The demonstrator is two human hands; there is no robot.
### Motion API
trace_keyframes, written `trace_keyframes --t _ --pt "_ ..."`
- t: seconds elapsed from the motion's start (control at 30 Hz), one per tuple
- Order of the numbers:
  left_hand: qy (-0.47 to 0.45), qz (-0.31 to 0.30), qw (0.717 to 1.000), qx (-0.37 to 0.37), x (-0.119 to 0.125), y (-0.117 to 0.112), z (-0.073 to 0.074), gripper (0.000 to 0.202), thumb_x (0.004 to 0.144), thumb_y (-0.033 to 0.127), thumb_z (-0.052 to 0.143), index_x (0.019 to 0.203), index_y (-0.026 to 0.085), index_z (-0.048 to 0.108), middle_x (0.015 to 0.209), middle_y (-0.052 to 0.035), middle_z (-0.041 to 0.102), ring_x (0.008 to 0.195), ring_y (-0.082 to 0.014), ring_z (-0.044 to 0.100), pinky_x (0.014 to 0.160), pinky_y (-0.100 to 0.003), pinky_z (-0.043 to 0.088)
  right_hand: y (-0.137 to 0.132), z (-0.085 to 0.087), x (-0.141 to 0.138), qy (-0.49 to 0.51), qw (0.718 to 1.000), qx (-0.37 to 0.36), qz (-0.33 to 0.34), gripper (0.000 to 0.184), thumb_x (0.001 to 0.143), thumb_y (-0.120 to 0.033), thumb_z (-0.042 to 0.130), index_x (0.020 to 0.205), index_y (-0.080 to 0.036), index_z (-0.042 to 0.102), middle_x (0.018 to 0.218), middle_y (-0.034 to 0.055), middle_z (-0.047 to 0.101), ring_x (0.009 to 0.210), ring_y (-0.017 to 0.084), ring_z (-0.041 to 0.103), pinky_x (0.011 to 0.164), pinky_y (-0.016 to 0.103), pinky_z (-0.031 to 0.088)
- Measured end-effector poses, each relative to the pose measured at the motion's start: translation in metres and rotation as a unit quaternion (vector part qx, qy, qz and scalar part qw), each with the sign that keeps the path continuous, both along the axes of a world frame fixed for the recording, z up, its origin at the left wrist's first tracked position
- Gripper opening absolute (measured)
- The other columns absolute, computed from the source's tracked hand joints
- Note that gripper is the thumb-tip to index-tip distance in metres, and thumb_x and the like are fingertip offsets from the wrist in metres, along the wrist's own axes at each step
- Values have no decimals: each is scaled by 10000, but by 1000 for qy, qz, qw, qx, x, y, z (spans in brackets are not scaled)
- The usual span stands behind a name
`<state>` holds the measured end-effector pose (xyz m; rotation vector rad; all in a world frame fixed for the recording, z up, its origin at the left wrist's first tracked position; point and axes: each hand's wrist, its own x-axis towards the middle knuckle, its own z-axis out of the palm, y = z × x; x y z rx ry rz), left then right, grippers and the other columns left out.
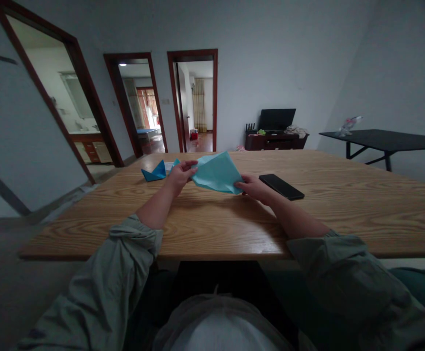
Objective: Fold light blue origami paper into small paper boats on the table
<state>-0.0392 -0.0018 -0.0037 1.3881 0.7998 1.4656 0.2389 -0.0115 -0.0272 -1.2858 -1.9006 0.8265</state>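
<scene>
Blue paper sheet point(217, 172), both grips closed on it, left hand point(179, 177), right hand point(253, 188), one paper boat point(154, 171)

Dark wooden door frames point(215, 97) line the white wall point(271, 63).

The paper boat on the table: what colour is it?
The paper boat is blue, head view.

Phone point(281, 186) beside right hand point(255, 188), paper boat point(154, 172) leftward
</scene>
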Motion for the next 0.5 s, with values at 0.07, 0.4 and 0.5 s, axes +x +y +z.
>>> trace_keyframes --t 0.07,0.4,0.5 --pt "13 -4 1000 5 0 0 0 482 594 259 761 1039 161 601 951 -50 653 752 -127 598 656 -247 491 0 0 0 0 1000 -7 -7 249 800 -316 540 984 -168 620 813 44 637 642 119 540 555 200 447" --pt "106 -40 994 11 -4 -4 -2 702 637 210 683 1292 217 432 956 -48 617 668 -120 578 557 -226 479 -7 5 -4 40 999 -10 1 183 801 -258 543 953 -161 571 718 29 614 583 114 560 500 191 428" --pt "204 -60 977 11 -6 -6 -4 654 626 158 634 1265 196 498 861 -24 582 592 -98 523 484 -193 429 -4 3 -3 38 999 -7 -7 198 795 -266 548 965 -167 571 702 21 614 576 113 562 485 183 416"
